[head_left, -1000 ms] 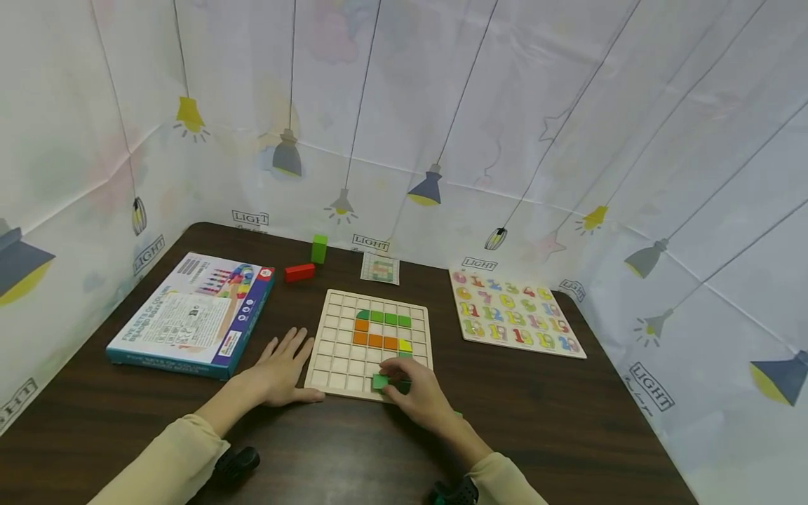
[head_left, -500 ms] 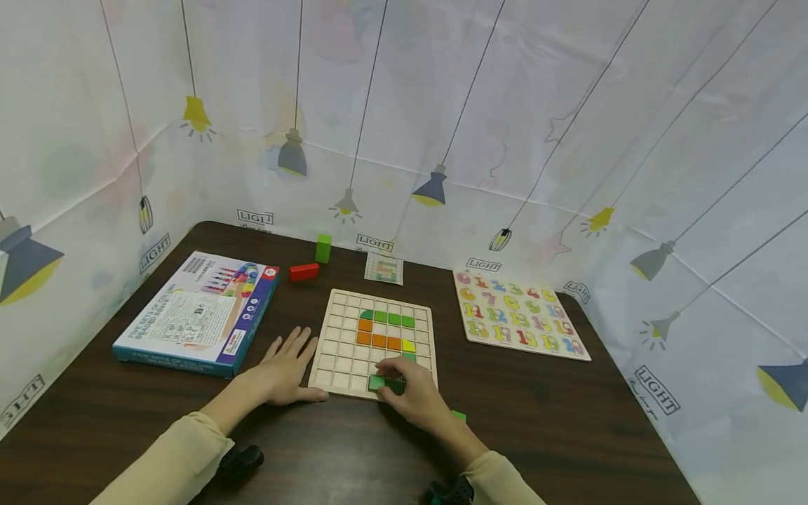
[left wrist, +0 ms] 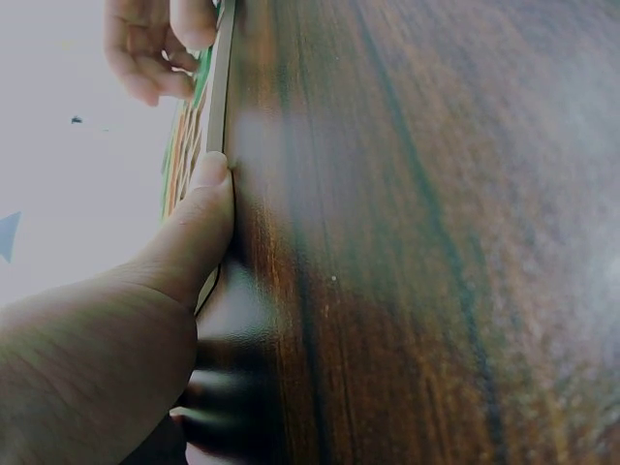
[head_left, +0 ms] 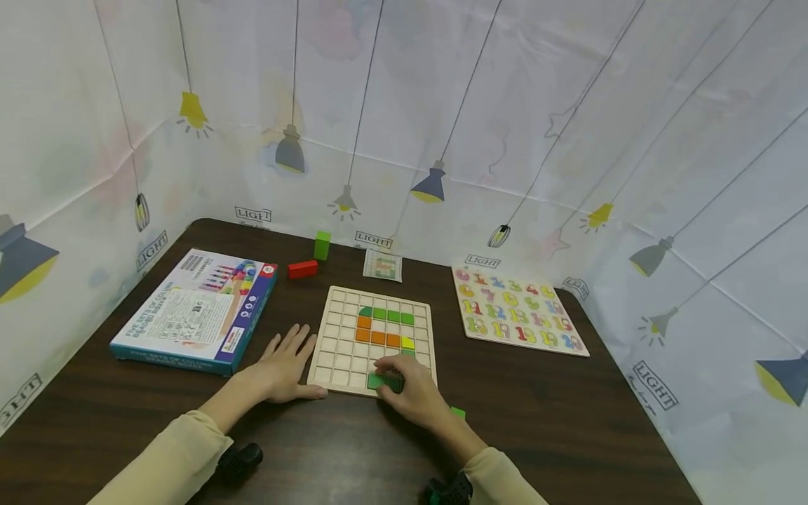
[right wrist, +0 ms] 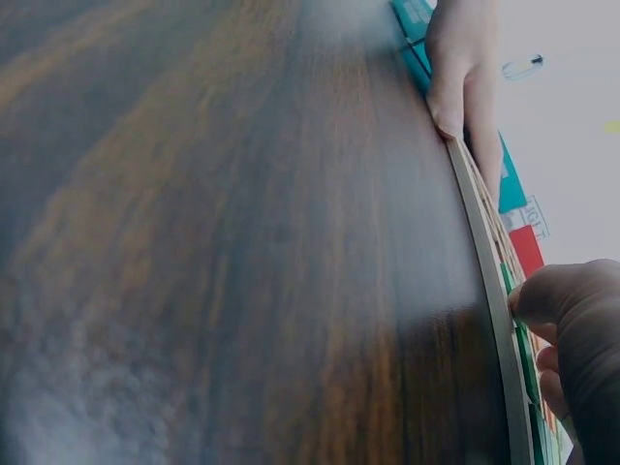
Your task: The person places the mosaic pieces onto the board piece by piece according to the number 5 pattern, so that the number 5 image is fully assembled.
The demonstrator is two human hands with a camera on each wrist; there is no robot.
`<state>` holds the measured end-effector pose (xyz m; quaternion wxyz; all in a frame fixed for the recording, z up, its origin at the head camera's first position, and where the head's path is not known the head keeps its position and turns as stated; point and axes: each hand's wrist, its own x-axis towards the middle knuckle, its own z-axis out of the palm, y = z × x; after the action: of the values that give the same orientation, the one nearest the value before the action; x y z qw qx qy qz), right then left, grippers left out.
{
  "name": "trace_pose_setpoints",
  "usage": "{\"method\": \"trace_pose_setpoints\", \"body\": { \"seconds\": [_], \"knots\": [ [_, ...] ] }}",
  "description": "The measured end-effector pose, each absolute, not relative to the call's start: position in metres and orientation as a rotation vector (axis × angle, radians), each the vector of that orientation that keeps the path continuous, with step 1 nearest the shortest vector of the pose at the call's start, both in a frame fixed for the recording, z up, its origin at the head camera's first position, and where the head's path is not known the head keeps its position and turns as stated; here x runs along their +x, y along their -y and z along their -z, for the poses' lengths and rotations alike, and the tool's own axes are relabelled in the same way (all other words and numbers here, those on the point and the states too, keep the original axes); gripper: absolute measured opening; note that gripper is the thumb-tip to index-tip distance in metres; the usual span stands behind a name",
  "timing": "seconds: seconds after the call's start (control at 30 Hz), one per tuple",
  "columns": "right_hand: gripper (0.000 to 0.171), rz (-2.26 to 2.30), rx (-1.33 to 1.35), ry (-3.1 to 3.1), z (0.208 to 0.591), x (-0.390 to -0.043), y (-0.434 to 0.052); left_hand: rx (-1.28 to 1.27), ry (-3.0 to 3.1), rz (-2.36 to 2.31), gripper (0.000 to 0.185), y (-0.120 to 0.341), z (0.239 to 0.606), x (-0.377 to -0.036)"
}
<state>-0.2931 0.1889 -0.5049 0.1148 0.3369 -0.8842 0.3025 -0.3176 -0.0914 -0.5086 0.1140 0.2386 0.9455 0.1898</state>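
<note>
My left hand (head_left: 287,368) lies with fingers spread on the dark table, its thumb at the near left corner of the wooden grid board (head_left: 337,361). In the left wrist view, that thumb (left wrist: 199,213) rests along the board's edge. My right hand (head_left: 413,393) is over the near edge of the board, thumb and forefinger curled at a green square tile (head_left: 375,381) in the front row. Another green tile (head_left: 394,384) beside it is partly covered by the fingers. In the right wrist view, the thumb (right wrist: 538,295) touches the green strip of tiles (right wrist: 523,349).
Orange tiles (head_left: 377,337), a yellow tile (head_left: 407,343) and green tiles (head_left: 394,315) form a shape on the board. Around it are a flat box (head_left: 196,308), a red block (head_left: 303,269), a green block (head_left: 322,245), a pattern card (head_left: 382,266) and a number puzzle (head_left: 517,308).
The green tile under my right fingers has settled flatter into the front row, beside the other green tile. My left hand stays in place at the board's corner.
</note>
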Motion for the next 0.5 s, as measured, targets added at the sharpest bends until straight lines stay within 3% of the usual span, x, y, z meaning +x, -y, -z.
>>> {"method": "trace_pose_setpoints", "body": {
  "seconds": [0.5],
  "knots": [
    [0.03, -0.993, 0.83, 2.573, 0.504, -0.291, -0.233, 0.698, -2.773, -0.557, 0.112, 0.091, 0.51, -0.318]
  ]
}}
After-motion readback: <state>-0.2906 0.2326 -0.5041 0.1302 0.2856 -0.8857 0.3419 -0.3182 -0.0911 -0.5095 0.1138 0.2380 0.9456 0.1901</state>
